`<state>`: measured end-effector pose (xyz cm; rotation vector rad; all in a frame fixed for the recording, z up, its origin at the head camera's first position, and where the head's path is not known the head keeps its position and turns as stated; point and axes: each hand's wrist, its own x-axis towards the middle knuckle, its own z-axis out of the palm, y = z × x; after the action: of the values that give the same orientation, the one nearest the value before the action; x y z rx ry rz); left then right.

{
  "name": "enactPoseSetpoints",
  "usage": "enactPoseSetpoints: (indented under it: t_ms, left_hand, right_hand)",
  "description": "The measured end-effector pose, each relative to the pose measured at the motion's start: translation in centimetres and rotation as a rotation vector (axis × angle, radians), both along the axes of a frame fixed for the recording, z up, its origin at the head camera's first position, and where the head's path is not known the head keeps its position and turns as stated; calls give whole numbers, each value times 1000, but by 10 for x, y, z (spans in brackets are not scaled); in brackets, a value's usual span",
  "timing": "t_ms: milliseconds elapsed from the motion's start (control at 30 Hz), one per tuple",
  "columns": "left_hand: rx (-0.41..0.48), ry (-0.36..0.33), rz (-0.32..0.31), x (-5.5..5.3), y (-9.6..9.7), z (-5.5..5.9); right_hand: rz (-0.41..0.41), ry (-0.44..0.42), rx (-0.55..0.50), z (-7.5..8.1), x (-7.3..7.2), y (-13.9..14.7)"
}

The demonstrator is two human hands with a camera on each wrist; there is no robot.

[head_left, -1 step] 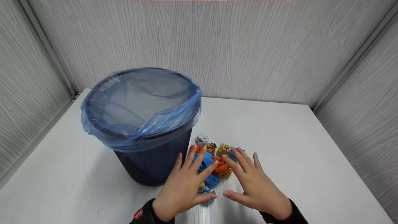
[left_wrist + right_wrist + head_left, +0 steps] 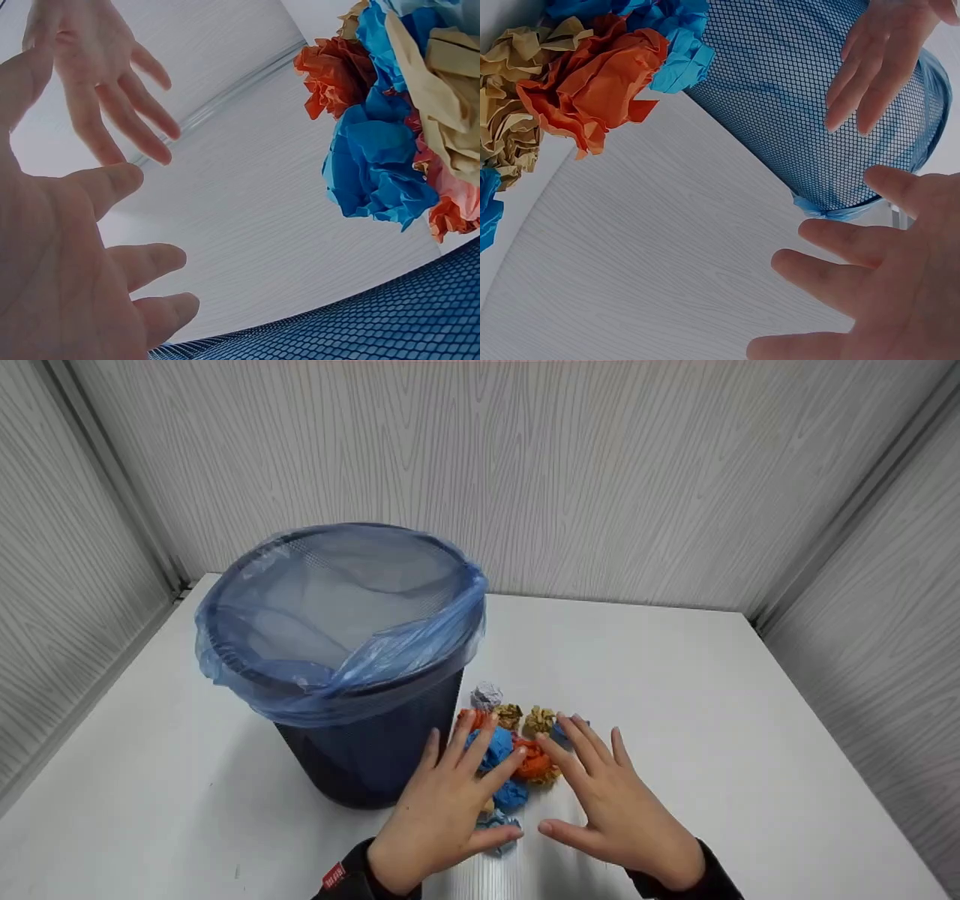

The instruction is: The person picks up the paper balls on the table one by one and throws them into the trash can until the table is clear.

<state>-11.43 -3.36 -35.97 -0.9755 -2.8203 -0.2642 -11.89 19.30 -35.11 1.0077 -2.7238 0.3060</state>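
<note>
Both hands hover, palms down and fingers spread, on either side of a pile of crumpled paper balls. My left hand (image 2: 450, 806) overlaps the pile's left part in the head view, its fingers beside the bin. My right hand (image 2: 615, 802) is at the pile's right edge, holding nothing. Among the balls are a blue one (image 2: 495, 746), an orange one (image 2: 534, 761), a tan one (image 2: 538, 720), a white one (image 2: 487, 695) and a pale blue one (image 2: 501, 826). Wrist views show both palms bare, with gaps between the fingers and the paper.
A dark mesh wastebasket (image 2: 375, 769) stands upright left of the pile, close against it. Its blue plastic liner (image 2: 420, 649) folds over the rim. Grey wood-grain panels (image 2: 525, 472) enclose the white table (image 2: 675, 682) at the back and both sides.
</note>
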Motion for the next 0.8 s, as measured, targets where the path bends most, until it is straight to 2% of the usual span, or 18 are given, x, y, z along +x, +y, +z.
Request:
enactPoseSetpoints:
  t_ms: [133,233,333,400,500,567,633,700,800]
  left_hand:
    - [-2,6,-2,2,-1,2]
    - [0,73,-16,6,-2,8]
    - [74,242,-49,12,-6,20]
    - [181,408,-73,18,-10,30]
    - [385,699,-98,24,-19,44]
    - [501,884,-91,26,-26,52]
    - [586,1009,-50,26,-35,57]
    - [652,1069,1,24,-45,60]
    - [680,1034,104,23,-57,62]
  right_hand:
    - [-1,-8,0,1,0,0]
    - [1,-2,-5,3,0,1]
    - [15,56,-52,8,-2,6]
    - [26,121,-108,13,-6,10]
    - [27,227,-200,21,-12,17]
    - [20,279,-259,26,-17,21]
    - [3,309,-312,30,-21,24]
    - [-14,323,-361,32,-26,26]
    - [-40,317,-402,32,-35,27]
